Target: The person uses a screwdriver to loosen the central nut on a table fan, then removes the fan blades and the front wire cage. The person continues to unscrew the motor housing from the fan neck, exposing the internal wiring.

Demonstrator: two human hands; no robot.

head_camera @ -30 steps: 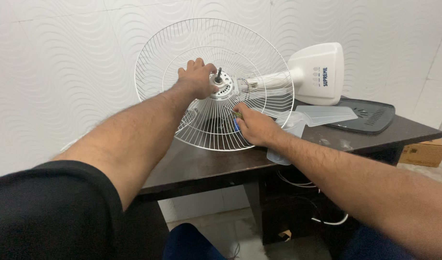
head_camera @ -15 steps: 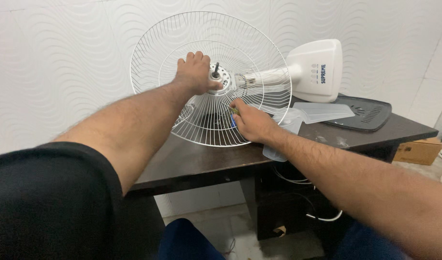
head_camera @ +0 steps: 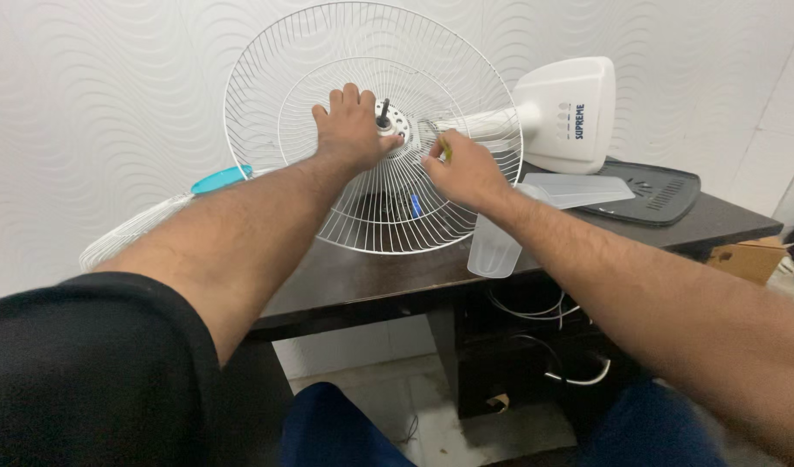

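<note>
Steadying grille [head_camera: 267, 104] at hub [head_camera: 390, 121]: left hand [head_camera: 349, 130] flat, gripping nothing; right hand [head_camera: 466, 169] pinches a small tool [head_camera: 444, 149]. Next calls for aligning its tip.

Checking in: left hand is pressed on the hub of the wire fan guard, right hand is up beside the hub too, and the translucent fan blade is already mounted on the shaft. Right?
Not quite. In the head view the translucent fan blade lies on the dark table, behind the right hand, not on the shaft, which is bare. The rest holds: the left hand presses on the hub of the wire fan guard, with the right hand beside it.
</note>
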